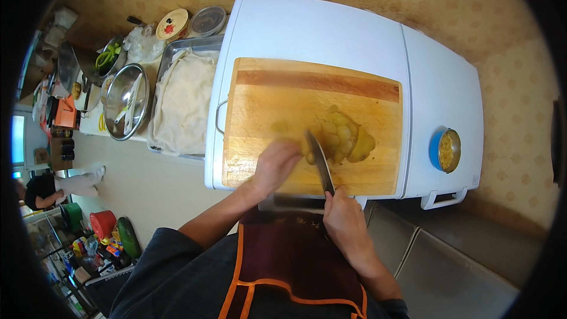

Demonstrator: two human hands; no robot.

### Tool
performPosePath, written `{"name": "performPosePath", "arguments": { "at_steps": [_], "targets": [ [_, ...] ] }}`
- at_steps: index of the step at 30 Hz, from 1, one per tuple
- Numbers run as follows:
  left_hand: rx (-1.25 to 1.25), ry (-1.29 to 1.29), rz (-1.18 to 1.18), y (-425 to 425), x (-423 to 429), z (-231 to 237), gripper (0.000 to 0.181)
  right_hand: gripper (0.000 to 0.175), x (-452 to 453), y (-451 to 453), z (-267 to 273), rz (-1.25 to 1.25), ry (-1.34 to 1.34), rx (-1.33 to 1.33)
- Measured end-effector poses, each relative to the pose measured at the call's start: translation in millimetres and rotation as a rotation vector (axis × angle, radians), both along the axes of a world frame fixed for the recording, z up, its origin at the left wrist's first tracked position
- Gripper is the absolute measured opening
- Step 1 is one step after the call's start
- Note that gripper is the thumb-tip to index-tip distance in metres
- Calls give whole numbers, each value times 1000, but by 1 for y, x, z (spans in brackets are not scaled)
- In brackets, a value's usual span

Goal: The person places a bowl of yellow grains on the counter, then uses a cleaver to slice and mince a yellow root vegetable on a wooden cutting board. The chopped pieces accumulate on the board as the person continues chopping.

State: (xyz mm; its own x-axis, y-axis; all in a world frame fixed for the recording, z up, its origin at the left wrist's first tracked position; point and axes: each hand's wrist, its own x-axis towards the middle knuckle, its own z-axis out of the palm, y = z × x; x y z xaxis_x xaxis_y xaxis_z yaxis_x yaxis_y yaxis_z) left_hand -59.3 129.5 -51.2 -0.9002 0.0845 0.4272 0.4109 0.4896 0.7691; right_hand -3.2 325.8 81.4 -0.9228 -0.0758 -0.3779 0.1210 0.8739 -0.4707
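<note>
My right hand (347,219) grips the handle of a kitchen knife (320,159), whose blade slants up and left over a wooden cutting board (266,88). Beside the blade lies a spread of yellowish-green vegetable slices (341,135); their exact kind is unclear. My left hand (278,164) hovers over the board's near side, left of the blade, with its fingertips blurred close to the slices. Whether it pinches a piece cannot be made out. Under the board is a white chest freezer (310,26).
At the freezer's right end stands a small blue bowl (434,150) of yellow chopped food. Leftward are a cloth-covered metal tray (186,97), a steel bowl (128,119) holding utensils, and a lidded container (208,20). A person (48,192) is at far left, near a red bucket (102,224).
</note>
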Motion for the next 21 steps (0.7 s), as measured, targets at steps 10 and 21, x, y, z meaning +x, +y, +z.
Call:
{"name": "performPosePath", "arguments": {
  "at_steps": [10, 21],
  "targets": [
    [13, -45, 45, 0, -5, -2, 18, 29, -9, -4, -12, 68, -22, -3],
    [5, -55, 54, 1, -4, -4, 16, 30, -21, 7, -49, 162, 63, -43]
  ]
}}
